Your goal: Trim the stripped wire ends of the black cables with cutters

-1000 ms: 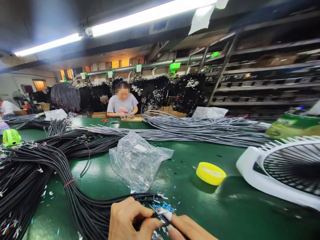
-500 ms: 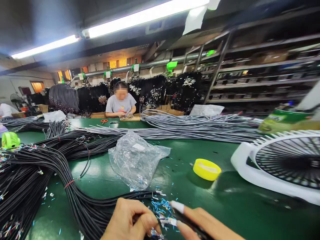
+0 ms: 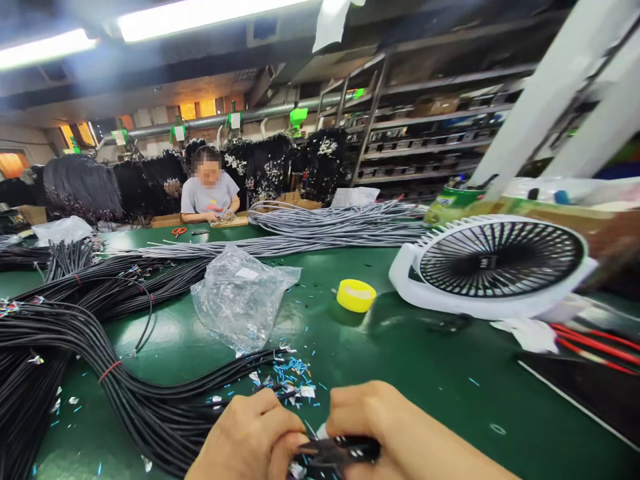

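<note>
At the bottom edge, left hand (image 3: 247,440) and right hand (image 3: 395,433) both close fingers on one black tool (image 3: 335,452). Beyond lie black cable bundles (image 3: 75,333), one clear plastic bag (image 3: 240,297), one yellow lid (image 3: 355,295), one white fan (image 3: 495,263).

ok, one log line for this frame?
left hand: pinching black cable end | right hand: gripping black tool on cable end | blue wire scraps beyond hands | yellow cap, fan on green table

Both hands' lower parts cut off by bottom edge, black tool (image 3: 336,452) mostly hidden between them — co-worker's face blurred
</note>
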`<state>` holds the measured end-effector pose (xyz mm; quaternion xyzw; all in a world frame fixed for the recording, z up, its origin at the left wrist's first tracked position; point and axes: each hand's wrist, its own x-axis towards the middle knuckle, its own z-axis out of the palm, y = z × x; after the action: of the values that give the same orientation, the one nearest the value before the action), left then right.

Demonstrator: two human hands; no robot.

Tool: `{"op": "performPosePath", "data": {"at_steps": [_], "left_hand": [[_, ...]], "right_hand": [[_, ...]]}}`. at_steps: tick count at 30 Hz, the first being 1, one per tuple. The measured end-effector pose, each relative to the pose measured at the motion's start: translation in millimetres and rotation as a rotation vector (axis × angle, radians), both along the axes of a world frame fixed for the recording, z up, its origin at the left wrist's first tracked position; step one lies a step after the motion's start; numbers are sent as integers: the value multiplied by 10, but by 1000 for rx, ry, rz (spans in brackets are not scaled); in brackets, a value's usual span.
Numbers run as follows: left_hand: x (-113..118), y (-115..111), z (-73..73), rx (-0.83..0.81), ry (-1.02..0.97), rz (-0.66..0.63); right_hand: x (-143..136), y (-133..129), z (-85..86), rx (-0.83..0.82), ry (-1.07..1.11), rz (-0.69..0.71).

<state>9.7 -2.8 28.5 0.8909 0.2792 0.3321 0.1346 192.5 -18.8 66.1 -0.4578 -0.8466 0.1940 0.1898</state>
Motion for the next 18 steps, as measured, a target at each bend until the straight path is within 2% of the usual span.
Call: {"op": "performPosePath", "data": {"at_steps": [5,8,12,15,18], "left_hand": [[-18,23,22,-31,77,-56],[-32,27,29,-78,108,-80],[-39,28,57,-129,47,-87],[-36,33,104,-75,-16,-85],[-36,35,147,-18,-96,-91]], "right_hand": [[-52,59,81,-73,85,-77],[-54,75,113,-150,122,-33],[-47,132,144,-211,127,25],[-2,165,175,-246,130,80],[81,142,194,-209,191,82]]}}
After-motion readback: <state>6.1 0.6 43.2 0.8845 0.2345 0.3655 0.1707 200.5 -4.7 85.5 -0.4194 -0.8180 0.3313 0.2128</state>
